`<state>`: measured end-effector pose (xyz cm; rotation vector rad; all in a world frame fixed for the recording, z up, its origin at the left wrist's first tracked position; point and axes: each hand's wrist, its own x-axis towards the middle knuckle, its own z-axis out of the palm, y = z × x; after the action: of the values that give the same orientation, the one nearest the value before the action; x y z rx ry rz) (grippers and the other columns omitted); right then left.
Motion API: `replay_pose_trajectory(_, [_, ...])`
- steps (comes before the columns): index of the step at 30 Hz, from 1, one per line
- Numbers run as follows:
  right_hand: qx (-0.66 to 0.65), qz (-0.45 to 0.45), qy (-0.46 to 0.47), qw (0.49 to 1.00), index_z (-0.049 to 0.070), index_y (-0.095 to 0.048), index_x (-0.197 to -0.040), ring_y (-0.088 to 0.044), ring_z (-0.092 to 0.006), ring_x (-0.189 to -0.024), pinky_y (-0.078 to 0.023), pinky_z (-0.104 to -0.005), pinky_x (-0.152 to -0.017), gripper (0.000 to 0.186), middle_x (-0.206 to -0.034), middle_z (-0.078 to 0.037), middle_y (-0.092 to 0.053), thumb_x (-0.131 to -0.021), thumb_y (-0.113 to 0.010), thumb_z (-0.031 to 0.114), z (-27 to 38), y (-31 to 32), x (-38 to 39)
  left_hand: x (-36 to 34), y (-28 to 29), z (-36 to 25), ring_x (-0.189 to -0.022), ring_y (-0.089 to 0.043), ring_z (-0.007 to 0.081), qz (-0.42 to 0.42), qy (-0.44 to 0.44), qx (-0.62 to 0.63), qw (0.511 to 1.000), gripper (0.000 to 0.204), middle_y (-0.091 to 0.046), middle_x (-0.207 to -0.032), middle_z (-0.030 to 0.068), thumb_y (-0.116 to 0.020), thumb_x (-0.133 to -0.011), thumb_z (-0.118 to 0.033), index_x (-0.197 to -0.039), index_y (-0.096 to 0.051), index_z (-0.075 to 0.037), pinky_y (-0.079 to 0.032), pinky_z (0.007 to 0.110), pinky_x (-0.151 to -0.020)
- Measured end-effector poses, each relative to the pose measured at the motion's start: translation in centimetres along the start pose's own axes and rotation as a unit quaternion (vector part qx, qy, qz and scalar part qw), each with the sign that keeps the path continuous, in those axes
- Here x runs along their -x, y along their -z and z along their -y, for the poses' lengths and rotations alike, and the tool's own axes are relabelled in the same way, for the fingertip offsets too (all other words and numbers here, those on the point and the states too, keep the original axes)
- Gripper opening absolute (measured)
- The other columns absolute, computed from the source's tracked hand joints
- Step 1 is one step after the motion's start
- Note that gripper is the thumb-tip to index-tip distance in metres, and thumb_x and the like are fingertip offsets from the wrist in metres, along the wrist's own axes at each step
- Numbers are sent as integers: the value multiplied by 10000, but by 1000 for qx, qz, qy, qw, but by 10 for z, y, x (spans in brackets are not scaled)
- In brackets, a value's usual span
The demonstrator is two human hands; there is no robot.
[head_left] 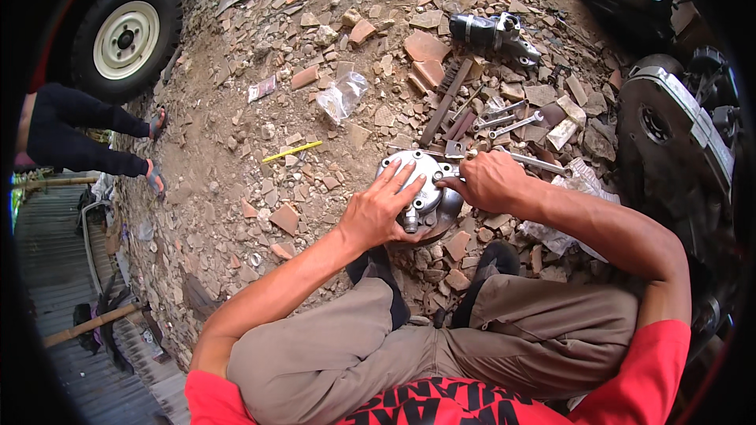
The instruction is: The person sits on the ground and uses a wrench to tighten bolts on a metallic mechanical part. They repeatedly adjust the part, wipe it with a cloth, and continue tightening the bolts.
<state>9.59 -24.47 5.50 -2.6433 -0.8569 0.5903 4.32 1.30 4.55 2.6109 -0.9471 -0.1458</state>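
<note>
Dirt ground (228, 134) w/ brick rubble, grey metal engine cover (417, 181), wrenches (512, 122), clear plastic bag (342, 96), yellow stick (291, 151)

The engine cover (421, 185) is bare cast metal, dull silver and smooth. The wrenches (512, 122) are shiny steel. The ground (236, 149) is rough dirt and broken brick.
</note>
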Motion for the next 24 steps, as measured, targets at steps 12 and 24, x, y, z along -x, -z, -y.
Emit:
replay_pose_trajectory(12, [-51, -30, 44, 997, -16, -677, -669, -652, -442, -613, -533, -517, -592, 711, -597, -243, -616, -1000, -496, 586, -23, 18, -5, -8, 12, -3, -1391, -480, 371, 29, 6, 21, 999, 821, -525, -1481, 163, -845, -704, -501, -1397, -582, -149, -498, 440, -1077])
replay_pose_trajectory(24, [24, 107, 137, 984, 32, -709, -805, -656, -418, -639, -520, -488, -593, 729, -619, -195, -633, -981, -441, 686, -37, 20, -31, -8, 9, -2, -1374, -498, 378, 11, -8, 34, 999, 794, -546, -1454, 170, -843, -701, -514, -1361, -605, -142, -534, 458, -1026])
